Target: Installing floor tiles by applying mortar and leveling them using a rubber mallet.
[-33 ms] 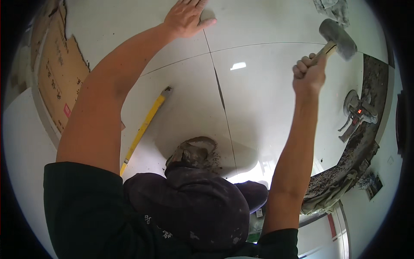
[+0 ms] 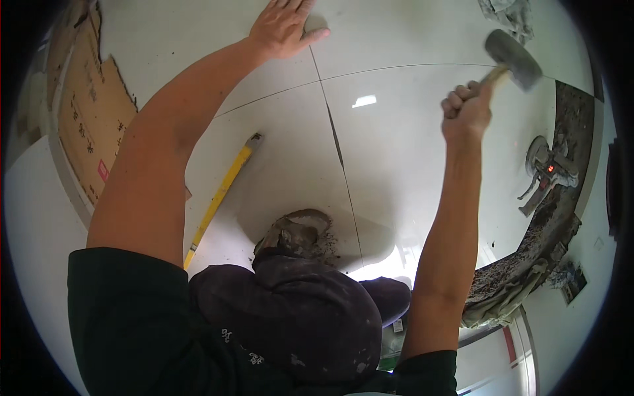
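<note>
My left hand [image 2: 282, 28] lies flat on a large glossy white floor tile [image 2: 389, 33] at the top of the view, fingers outstretched and thumb apart; its fingertips are cut off by the picture's edge. At the right, my right hand [image 2: 467, 111] is wrapped round the pale wooden handle of a rubber mallet [image 2: 513, 58]. The mallet's dark grey head is slightly blurred and appears to be raised above the tiles. Between my arms, thin dark joints cross where the tiles meet, and one joint widens into a dark gap [image 2: 335, 135].
A yellow spirit level [image 2: 223, 198] lies left of my muddy shoe [image 2: 294, 234]. Torn cardboard [image 2: 92, 112] covers the left side. A grey suction-cup tool with a red display [image 2: 549, 166] sits at the right, beside a strip of bare mortar [image 2: 573, 115]. A dusty grey bag [image 2: 508, 16] lies beyond.
My right hand and the mallet have shifted slightly to the left. My left hand stays in nearly the same place on the tile.
</note>
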{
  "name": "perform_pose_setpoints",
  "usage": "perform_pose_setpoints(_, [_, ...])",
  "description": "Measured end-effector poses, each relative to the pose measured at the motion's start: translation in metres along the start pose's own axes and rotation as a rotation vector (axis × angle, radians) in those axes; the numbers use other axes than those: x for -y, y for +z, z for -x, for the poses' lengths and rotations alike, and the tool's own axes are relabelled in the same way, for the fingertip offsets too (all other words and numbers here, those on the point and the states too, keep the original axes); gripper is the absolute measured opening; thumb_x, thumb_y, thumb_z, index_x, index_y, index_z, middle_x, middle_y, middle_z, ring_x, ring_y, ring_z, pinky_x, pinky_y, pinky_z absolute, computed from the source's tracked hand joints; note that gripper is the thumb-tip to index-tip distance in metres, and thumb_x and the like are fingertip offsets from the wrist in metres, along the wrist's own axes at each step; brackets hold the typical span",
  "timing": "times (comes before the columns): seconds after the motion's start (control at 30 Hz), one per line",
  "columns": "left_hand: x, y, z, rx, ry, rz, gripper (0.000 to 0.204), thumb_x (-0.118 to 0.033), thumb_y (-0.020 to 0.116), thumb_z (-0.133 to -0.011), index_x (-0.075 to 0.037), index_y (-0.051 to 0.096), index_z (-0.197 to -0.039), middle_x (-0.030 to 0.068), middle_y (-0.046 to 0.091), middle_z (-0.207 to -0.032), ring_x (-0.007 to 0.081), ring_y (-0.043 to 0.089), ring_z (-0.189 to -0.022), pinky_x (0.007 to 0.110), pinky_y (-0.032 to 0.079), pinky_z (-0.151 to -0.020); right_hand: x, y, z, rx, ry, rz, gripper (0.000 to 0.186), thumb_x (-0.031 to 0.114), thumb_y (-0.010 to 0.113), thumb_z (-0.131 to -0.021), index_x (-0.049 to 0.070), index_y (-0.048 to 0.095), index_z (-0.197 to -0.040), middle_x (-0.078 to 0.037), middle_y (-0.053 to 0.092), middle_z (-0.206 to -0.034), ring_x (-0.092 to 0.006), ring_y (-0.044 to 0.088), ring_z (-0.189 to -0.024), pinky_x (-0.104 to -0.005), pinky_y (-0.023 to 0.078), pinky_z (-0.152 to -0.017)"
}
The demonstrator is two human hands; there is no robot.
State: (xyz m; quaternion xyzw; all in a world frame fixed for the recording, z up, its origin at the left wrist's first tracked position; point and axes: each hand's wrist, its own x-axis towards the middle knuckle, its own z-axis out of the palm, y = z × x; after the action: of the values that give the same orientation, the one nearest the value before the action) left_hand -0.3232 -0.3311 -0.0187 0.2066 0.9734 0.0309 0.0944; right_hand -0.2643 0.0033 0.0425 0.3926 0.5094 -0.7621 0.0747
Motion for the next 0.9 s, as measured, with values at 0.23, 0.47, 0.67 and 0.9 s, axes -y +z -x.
perform_pose_setpoints(0.23, [0.016, 0.076, 0.006, -0.507, 0.047, 0.016, 0.082, -0.053, 0.06, -0.098, 0.01, 0.042, -0.148, 0.0324, 0.041, -0.153, 0.0449, 0.03, -0.149, 0.053, 0.023, -0.124, -0.046, -0.059, 0.006, -0.038, 0.015, 0.14, 0.043, 0.054, 0.048, -0.106, 0.014, 0.055, -0.09, 0.005, 0.041, -0.061, -0.009, 0.037, -0.045, -0.0259, 0.029, -0.04])
perform_pose_setpoints(0.47, [-0.189, 0.063, -0.055, -0.282, 0.33, 0.301, 0.088, -0.05, 0.065, -0.094, 0.009, 0.035, -0.152, 0.0299, 0.03, -0.161, 0.0436, 0.025, -0.152, 0.054, 0.018, -0.126, -0.071, -0.124, 0.053, -0.275, -0.093, 0.17, 0.058, 0.06, 0.037, -0.107, 0.006, 0.051, -0.092, 0.001, 0.041, -0.061, -0.0091, 0.037, -0.043, -0.0271, 0.033, -0.037])
perform_pose_setpoints(0.67, [-0.334, 0.059, -0.2, -0.25, 0.369, 0.149, 0.086, -0.055, 0.054, -0.099, 0.007, 0.032, -0.155, 0.0267, 0.027, -0.164, 0.0362, 0.021, -0.155, 0.047, 0.014, -0.129, -0.067, -0.139, 0.048, -0.55, -0.138, 0.316, 0.044, 0.04, 0.045, -0.109, 0.0, 0.056, -0.096, -0.002, 0.051, -0.064, -0.0127, 0.051, -0.055, -0.0309, 0.043, -0.048])
perform_pose_setpoints(0.9, [-0.373, 0.051, -0.259, -0.232, 0.504, 0.133, 0.085, -0.055, 0.044, -0.103, 0.008, 0.027, -0.156, 0.0234, 0.027, -0.165, 0.032, 0.018, -0.157, 0.044, 0.012, -0.129, -0.02, -0.13, 0.035, -0.381, -0.05, -0.333, 0.045, 0.047, 0.044, -0.109, 0.003, 0.049, -0.114, -0.001, 0.048, -0.071, -0.0104, 0.049, -0.05, -0.0286, 0.041, -0.041])
